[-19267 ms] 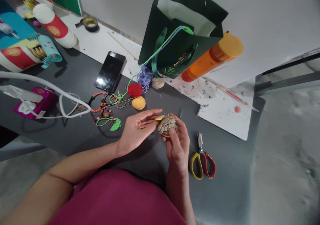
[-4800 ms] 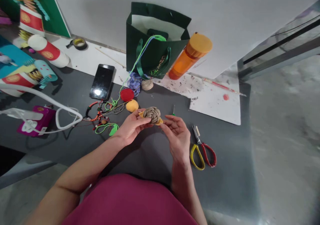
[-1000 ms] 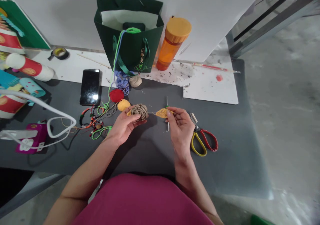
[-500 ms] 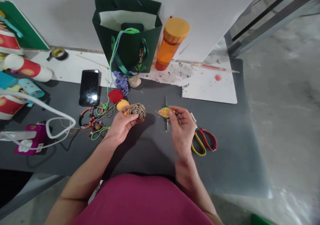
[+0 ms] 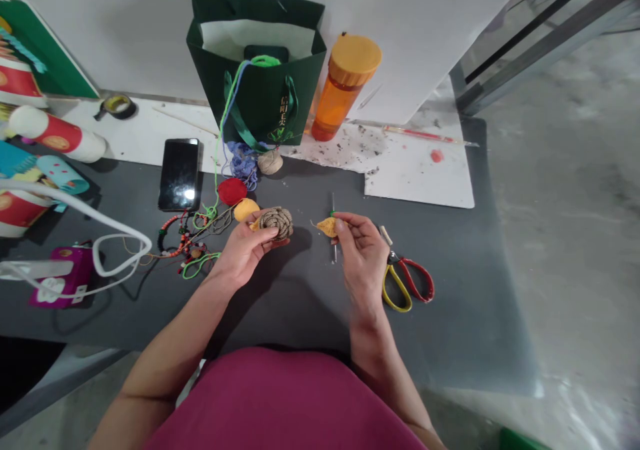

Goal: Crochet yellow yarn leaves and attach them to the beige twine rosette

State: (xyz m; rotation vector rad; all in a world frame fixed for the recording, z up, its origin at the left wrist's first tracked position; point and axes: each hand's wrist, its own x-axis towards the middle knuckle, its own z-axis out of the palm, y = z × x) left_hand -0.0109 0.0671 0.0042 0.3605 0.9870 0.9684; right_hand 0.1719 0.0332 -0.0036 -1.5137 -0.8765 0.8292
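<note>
Left-hand fingers [image 5: 256,235] curling around brown twine crochet rose [image 5: 274,223]; right-hand fingers [image 5: 349,225] pinching yellow crochet leaf [image 5: 327,227]; leaf attachment apparently calling next.

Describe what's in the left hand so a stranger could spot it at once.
On the dark grey mat, find the left hand. It holds a spiral-wound rosette of tan cord, yellow showing at its edge. The red ball and yellow ball just beyond it are plain and round.
</note>
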